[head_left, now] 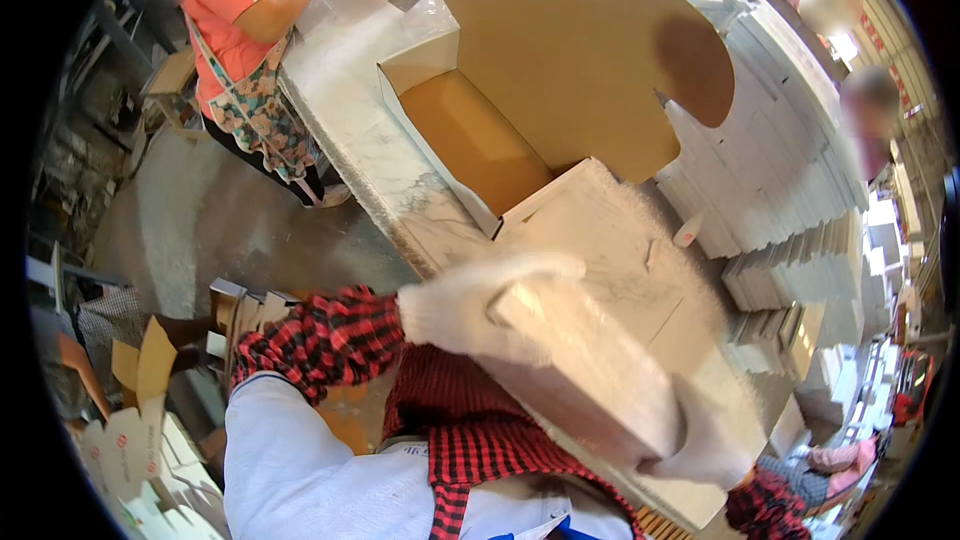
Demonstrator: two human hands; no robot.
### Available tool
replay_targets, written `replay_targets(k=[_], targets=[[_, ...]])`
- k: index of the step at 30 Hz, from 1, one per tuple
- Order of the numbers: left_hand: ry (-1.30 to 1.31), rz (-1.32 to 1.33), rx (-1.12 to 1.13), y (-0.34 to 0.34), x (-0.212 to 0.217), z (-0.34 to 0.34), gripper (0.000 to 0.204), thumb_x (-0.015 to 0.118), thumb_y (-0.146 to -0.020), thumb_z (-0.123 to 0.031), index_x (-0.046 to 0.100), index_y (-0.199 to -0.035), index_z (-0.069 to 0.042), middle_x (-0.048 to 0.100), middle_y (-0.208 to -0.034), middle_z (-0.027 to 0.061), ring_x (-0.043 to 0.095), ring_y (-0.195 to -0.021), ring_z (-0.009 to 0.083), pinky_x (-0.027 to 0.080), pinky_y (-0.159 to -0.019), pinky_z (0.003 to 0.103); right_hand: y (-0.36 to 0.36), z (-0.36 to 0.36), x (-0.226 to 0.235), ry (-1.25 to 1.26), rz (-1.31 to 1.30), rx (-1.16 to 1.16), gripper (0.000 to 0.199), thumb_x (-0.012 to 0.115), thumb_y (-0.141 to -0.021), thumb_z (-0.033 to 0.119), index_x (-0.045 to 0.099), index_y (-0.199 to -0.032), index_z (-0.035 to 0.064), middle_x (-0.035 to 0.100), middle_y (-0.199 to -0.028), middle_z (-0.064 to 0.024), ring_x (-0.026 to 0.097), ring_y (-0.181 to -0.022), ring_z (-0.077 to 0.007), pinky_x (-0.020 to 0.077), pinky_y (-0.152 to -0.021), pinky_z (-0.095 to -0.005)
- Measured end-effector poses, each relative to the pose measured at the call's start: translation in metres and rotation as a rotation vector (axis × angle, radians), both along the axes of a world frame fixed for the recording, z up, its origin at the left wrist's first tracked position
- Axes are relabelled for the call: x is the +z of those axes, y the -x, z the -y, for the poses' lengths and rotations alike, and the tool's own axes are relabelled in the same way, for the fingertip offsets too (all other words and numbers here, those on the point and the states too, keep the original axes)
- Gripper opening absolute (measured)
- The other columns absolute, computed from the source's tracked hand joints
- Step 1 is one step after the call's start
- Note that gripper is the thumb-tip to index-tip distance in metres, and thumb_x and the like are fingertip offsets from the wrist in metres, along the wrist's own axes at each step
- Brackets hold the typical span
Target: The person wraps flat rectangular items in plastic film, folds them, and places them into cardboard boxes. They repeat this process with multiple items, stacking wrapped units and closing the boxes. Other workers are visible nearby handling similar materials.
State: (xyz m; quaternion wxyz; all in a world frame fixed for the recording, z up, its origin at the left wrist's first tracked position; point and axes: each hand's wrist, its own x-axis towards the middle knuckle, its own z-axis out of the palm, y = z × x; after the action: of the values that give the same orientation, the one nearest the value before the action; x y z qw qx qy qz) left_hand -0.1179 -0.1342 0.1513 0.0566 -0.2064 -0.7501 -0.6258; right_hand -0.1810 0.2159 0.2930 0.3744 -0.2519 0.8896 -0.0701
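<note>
My left hand [475,305], in a white knitted glove, is closed around the near-left end of a long pale rectangular block [595,360]. At its other end, my right hand [705,440], also gloved, grips the lower right corner. Motion blurs the block, so I cannot tell whether it is a closed box or a bundle. It is held tilted over the near edge of the worktable [390,180]. Beyond it stands an open carton [470,135], white outside and brown inside, its large lid flap [590,50] raised.
Stacks of flat white cardboard [770,130] line the table's right side. A small white bottle-like object [688,230] lies near them. A co-worker in a coral shirt [235,20] stands at the far left. Cut cartons [150,440] pile up at the lower left.
</note>
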Motion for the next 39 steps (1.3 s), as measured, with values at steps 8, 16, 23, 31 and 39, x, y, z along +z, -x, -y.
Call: replay_targets(k=[8,16,23,31,39], targets=[[0.134,-0.263,0.08,0.065,0.07,0.182,0.083,0.095,-0.076,-0.027,0.056,-0.145,-0.002,0.061,-0.136,0.0111,0.057,-0.13,0.0244,0.045,-0.112,0.038,0.052,0.145,0.0,0.351,-0.546,0.144,0.105,0.092,-0.054,0.025,0.048,-0.146,0.0008,0.066,-0.122,-0.0246,0.068,-0.111,-0.0433,0.0557,-0.097,-0.0466],[0.125,-0.391,0.036,0.166,0.029,0.285,0.076,0.096,-0.073,-0.026,0.062,-0.138,-0.006,0.064,-0.128,0.0095,0.06,-0.121,0.0248,0.049,-0.106,0.039,0.115,0.253,-0.024,0.286,-0.555,0.062,0.093,0.09,-0.059,0.029,0.051,-0.141,0.009,0.066,-0.123,-0.0207,0.067,-0.111,-0.0409,0.0563,-0.094,-0.0479],[0.061,-0.438,-0.107,0.223,-0.012,0.279,0.067,0.095,-0.073,-0.032,0.066,-0.127,-0.005,0.061,-0.119,0.0111,0.059,-0.113,0.0294,0.05,-0.098,0.042,0.124,0.265,-0.026,0.13,-0.466,-0.083,0.087,0.09,-0.065,0.034,0.052,-0.139,0.0127,0.067,-0.121,-0.0196,0.067,-0.112,-0.0407,0.057,-0.093,-0.0488],[0.18,-0.312,-0.209,0.232,-0.025,0.275,0.07,0.097,-0.072,-0.04,0.069,-0.127,-0.007,0.059,-0.117,0.0148,0.058,-0.112,0.0327,0.05,-0.097,0.043,0.123,0.259,-0.039,-0.021,-0.42,-0.155,0.087,0.089,-0.063,0.03,0.051,-0.141,0.015,0.067,-0.12,-0.0171,0.069,-0.109,-0.0389,0.058,-0.09,-0.0482],[0.411,-0.289,-0.259,0.221,-0.029,0.275,0.076,0.096,-0.068,-0.044,0.07,-0.132,-0.014,0.057,-0.121,0.0177,0.059,-0.11,0.0371,0.052,-0.095,0.047,0.121,0.258,-0.049,-0.1,-0.437,-0.123,0.081,0.085,-0.065,0.021,0.053,-0.139,0.0151,0.067,-0.117,-0.0142,0.067,-0.111,-0.0373,0.0589,-0.089,-0.0484]])
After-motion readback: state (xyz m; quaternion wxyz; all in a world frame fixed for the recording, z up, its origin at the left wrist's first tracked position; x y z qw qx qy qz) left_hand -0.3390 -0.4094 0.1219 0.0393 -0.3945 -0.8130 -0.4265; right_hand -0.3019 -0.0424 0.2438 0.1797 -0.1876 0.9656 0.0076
